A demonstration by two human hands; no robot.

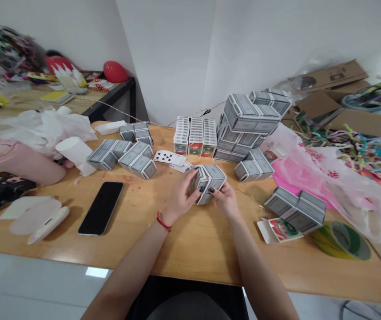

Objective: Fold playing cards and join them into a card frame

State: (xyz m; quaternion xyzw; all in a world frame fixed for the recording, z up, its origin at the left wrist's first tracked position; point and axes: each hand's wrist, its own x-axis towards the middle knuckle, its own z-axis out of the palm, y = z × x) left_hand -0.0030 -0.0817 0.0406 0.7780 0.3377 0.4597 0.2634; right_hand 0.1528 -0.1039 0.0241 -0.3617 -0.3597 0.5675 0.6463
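Both my hands grip a grey block folded from playing cards (217, 174) above the middle of the table. My left hand (183, 192), with a red string bracelet at the wrist, wraps its fingers and thumb round the block's left side. On its lower right corner, my right hand (225, 201) pinches with the thumb in front. Just behind lie loose playing cards (168, 158), fanned face up. Similar card blocks (136, 159) sit to the left, and more (254, 166) stand at the right, beside a tall stack of card blocks (244, 120).
Card boxes (195, 135) stand in rows at the back. A black phone (101, 209) and an open white case (49, 224) lie left. At right are an opened card box (282, 230), a yellow-green tape roll (343, 240) and a plastic bag (353, 186).
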